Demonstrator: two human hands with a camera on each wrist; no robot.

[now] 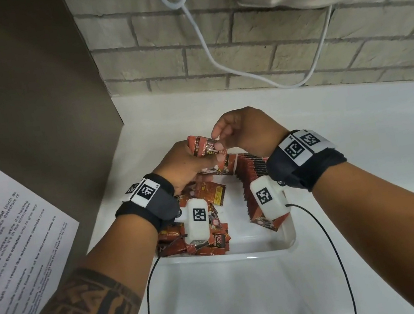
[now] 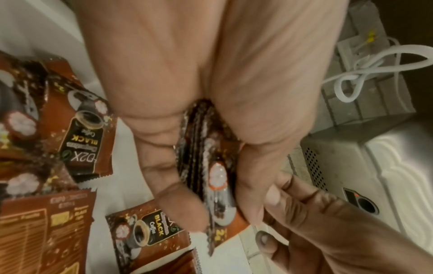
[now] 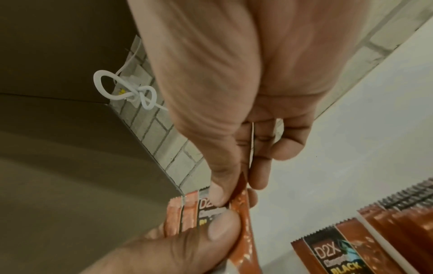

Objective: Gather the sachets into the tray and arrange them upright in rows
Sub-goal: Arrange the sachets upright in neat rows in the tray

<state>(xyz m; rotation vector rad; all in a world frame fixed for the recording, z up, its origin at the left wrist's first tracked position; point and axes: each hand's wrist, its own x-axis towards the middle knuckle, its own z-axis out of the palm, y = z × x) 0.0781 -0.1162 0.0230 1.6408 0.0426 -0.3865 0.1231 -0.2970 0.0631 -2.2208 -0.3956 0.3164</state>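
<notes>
A small stack of sachets (image 1: pixel 205 147), red-brown with "D2X BLACK Coffee" printing, is gripped by the left hand (image 1: pixel 183 168) above the white tray (image 1: pixel 271 247) on the bench (image 1: pixel 362 135). Its top edge is pinched by the right hand (image 1: pixel 245 130) fingers (image 3: pixel 219 194). An upright row (image 1: pixel 255 176) is partly hidden by the right wrist; loose sachets (image 1: pixel 207 195) lie alongside in the tray.

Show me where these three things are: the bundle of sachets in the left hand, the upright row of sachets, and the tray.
bundle (image 1: pixel 205 148): head view, on the printed face of the front sachet.
row (image 1: pixel 253 168): head view, on the top edges of the standing sachets.
tray (image 1: pixel 245 254): head view, on its bare near rim.
</notes>
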